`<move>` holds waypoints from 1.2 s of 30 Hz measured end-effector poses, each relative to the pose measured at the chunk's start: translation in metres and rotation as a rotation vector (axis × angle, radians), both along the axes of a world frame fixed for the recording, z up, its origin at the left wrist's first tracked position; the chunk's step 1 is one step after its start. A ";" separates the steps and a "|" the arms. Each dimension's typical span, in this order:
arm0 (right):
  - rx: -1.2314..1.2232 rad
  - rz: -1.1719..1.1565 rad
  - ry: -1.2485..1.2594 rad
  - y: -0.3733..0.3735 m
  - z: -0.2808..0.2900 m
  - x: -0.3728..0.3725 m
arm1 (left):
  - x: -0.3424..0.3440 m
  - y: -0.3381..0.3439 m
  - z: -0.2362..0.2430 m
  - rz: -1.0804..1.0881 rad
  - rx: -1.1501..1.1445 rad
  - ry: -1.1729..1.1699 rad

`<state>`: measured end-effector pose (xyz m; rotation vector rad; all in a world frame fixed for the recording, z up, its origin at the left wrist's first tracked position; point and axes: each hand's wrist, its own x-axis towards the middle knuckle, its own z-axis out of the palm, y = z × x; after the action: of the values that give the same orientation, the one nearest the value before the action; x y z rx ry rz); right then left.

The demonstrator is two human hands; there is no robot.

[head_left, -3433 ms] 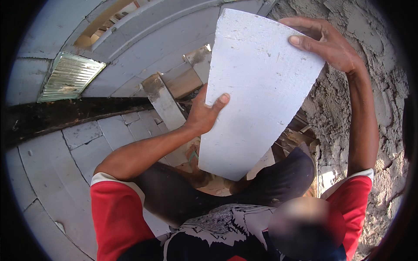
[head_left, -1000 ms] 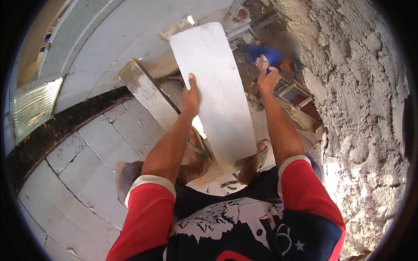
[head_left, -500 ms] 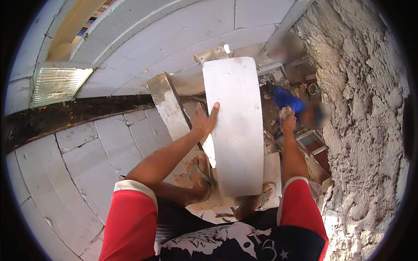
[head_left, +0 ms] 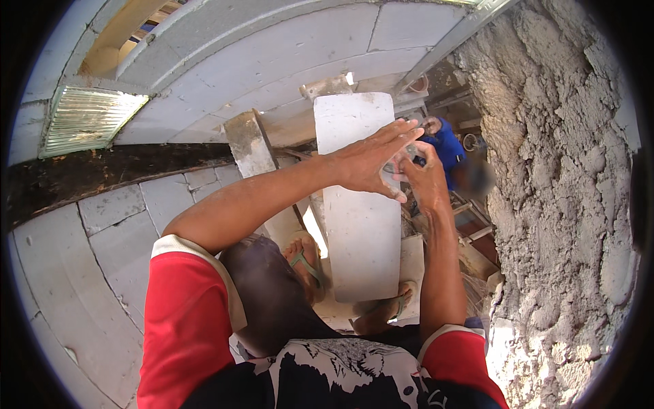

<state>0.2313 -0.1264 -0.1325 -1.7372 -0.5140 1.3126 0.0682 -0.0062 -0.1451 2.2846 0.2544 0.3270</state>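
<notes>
A long pale block (head_left: 361, 252) stands in front of me, its lower end between my sandalled feet. Over its upper right side, my left hand (head_left: 371, 163) reaches across with fingers stretched out and thumb apart, holding nothing. Close against it, my right hand (head_left: 429, 180) has bent, curled fingers, dusty at the tips. A small greyish patch shows between the two hands, blurred; I cannot make out what it is.
A mortar-stained plank (head_left: 255, 146) leans left of the block. Pale block walls (head_left: 109, 252) rise left and ahead; rough mortar covers the right wall (head_left: 552, 170). Below, a person in blue (head_left: 449, 146) is among rubble and wood. A ribbed glass panel (head_left: 92, 119) sits upper left.
My left hand has left the block's edge and swung right across it. My right hand has come left to meet it. The block stays standing; the person below has raised a hand.
</notes>
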 end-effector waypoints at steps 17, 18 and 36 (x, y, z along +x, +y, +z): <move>0.094 0.125 -0.325 0.110 -0.107 -0.031 | -0.137 0.140 -0.098 0.458 -0.128 0.725; 0.078 0.156 -0.438 0.110 -0.108 -0.032 | -0.133 0.141 -0.100 0.461 -0.128 0.742; 0.396 0.332 -0.896 0.112 -0.122 -0.049 | -0.107 0.147 -0.094 0.430 -0.241 0.756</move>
<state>0.1824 -0.0141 -0.2548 -1.8685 -1.5027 0.4940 -0.0384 0.1409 -0.2395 2.0031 1.1093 -0.3607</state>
